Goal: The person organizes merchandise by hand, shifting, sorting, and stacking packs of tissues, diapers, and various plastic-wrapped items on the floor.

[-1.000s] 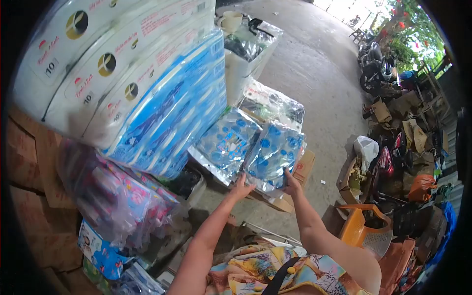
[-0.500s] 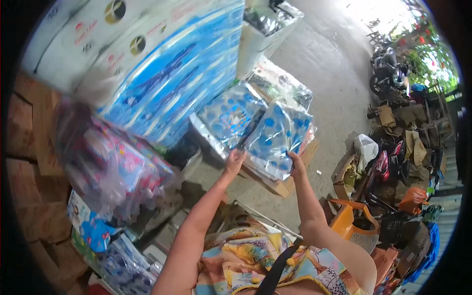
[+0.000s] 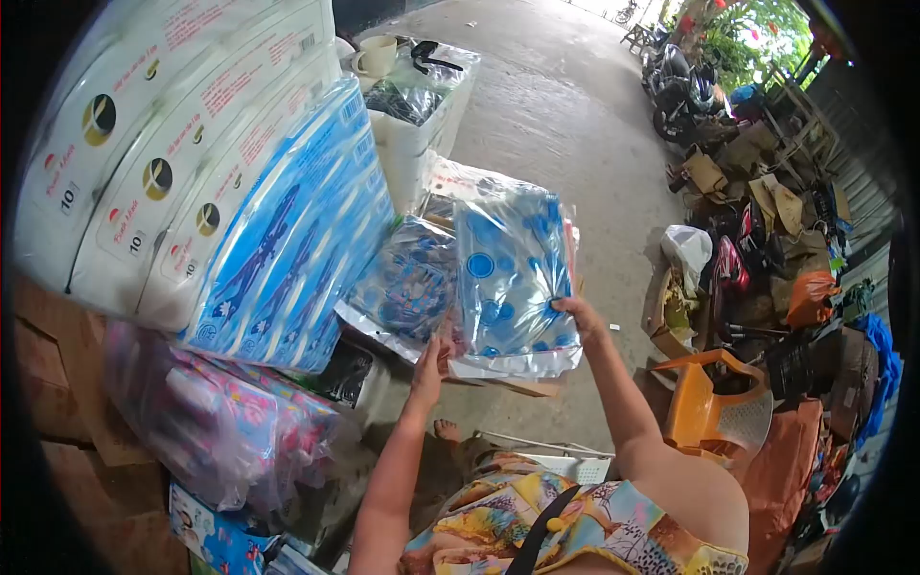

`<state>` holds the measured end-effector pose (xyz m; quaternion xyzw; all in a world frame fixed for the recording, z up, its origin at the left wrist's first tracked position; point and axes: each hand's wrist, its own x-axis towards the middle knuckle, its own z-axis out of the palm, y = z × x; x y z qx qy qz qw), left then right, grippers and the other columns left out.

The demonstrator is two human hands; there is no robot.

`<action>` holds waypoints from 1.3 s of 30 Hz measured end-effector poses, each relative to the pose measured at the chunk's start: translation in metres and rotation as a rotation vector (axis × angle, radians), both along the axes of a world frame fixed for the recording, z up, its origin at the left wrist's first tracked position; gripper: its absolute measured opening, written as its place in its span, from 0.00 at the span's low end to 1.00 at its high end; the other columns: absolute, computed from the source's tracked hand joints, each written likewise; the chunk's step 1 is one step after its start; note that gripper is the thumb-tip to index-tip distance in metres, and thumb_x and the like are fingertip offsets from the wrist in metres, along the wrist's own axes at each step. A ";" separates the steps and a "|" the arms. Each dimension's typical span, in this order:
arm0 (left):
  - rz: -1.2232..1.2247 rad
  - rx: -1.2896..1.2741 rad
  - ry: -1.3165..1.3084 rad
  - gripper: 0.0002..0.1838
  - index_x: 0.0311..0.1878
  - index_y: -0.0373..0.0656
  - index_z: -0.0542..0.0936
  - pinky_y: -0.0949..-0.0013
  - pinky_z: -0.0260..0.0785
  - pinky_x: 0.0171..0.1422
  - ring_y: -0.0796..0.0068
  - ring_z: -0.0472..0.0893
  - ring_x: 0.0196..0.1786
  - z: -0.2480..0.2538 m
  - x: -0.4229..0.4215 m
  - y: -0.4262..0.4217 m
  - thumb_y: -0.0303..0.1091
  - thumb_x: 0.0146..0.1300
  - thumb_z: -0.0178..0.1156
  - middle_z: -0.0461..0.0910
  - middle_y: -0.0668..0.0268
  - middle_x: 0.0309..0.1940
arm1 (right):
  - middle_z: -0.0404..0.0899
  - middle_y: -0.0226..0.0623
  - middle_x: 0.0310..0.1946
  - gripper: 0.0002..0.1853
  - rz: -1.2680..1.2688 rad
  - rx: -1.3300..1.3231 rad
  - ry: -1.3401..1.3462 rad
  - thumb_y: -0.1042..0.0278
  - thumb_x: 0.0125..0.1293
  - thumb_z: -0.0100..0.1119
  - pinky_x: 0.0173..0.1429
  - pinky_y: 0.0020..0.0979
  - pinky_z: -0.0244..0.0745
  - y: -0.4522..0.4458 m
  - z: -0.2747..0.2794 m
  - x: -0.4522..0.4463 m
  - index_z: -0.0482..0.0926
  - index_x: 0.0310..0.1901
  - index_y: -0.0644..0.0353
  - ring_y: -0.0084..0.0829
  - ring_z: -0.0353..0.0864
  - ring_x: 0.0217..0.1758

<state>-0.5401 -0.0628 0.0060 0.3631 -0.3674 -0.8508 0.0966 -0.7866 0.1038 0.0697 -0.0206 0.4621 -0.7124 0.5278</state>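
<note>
My right hand (image 3: 581,317) pinches the right edge of a clear plastic packet (image 3: 513,273) printed with blue dots. That packet lies tilted over other flat silvery packets on a low stack. My left hand (image 3: 434,358) is beside the packet's lower left corner, fingers pointing up and partly apart. Close to its fingertips lies a second shiny packet (image 3: 407,283) with a darker blue and reddish pattern. Whether the left fingers touch either packet is hard to tell.
Tall white and blue wrapped paper packs (image 3: 287,220) rise at left, above a pink plastic bundle (image 3: 240,412). A mug (image 3: 375,57) stands on a wrapped stack behind. At right are an orange plastic chair (image 3: 704,398), a cardboard box (image 3: 671,316) and clutter.
The blue-dotted packet has swung more upright and moved slightly left, still in my right hand. My left hand has come down and left, away from the packet's corner. The view has shifted.
</note>
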 end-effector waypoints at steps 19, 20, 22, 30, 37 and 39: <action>0.287 -0.011 0.342 0.32 0.59 0.41 0.52 0.69 0.49 0.59 0.72 0.58 0.56 0.133 0.129 0.026 0.55 0.57 0.38 0.57 0.67 0.55 | 0.74 0.46 0.35 0.30 0.372 -0.223 0.156 0.82 0.33 0.52 0.42 0.32 0.73 -0.020 0.122 0.139 0.64 0.47 0.71 0.34 0.77 0.34; 0.306 -0.084 0.456 0.36 0.58 0.40 0.52 0.69 0.49 0.59 0.71 0.58 0.56 0.141 0.145 0.036 0.58 0.54 0.40 0.58 0.66 0.54 | 0.74 0.46 0.35 0.30 0.376 -0.228 0.158 0.82 0.33 0.52 0.42 0.32 0.73 -0.019 0.131 0.151 0.64 0.47 0.71 0.34 0.77 0.34; 0.323 -0.323 0.537 0.45 0.57 0.38 0.52 0.67 0.49 0.58 0.69 0.58 0.55 0.154 0.174 0.054 0.66 0.45 0.46 0.58 0.63 0.52 | 0.74 0.39 0.33 0.28 0.386 -0.266 0.096 0.84 0.35 0.53 0.41 0.29 0.72 -0.020 0.149 0.176 0.67 0.46 0.66 0.29 0.76 0.32; 0.471 -0.999 0.156 0.29 0.52 0.39 0.62 0.60 0.56 0.54 0.64 0.64 0.51 0.135 0.328 0.110 0.43 0.49 0.57 0.64 0.62 0.49 | 0.73 0.40 0.37 0.34 0.713 -0.417 0.494 0.83 0.29 0.57 0.49 0.27 0.66 -0.045 0.198 0.258 0.63 0.48 0.68 0.29 0.74 0.40; 1.127 -0.939 -0.135 0.29 0.52 0.37 0.61 0.60 0.58 0.54 0.62 0.65 0.50 0.168 0.471 0.161 0.48 0.53 0.48 0.63 0.59 0.49 | 0.74 0.33 0.35 0.25 1.103 -0.628 0.450 0.81 0.36 0.61 0.44 0.23 0.67 -0.082 0.252 0.415 0.69 0.42 0.68 0.21 0.71 0.38; 1.394 -0.892 -0.182 0.29 0.52 0.37 0.61 0.61 0.58 0.53 0.62 0.65 0.50 0.182 0.510 0.179 0.50 0.54 0.45 0.63 0.58 0.49 | 0.73 0.31 0.33 0.23 1.269 -0.730 0.468 0.77 0.39 0.62 0.41 0.22 0.67 -0.085 0.250 0.471 0.69 0.41 0.67 0.18 0.69 0.36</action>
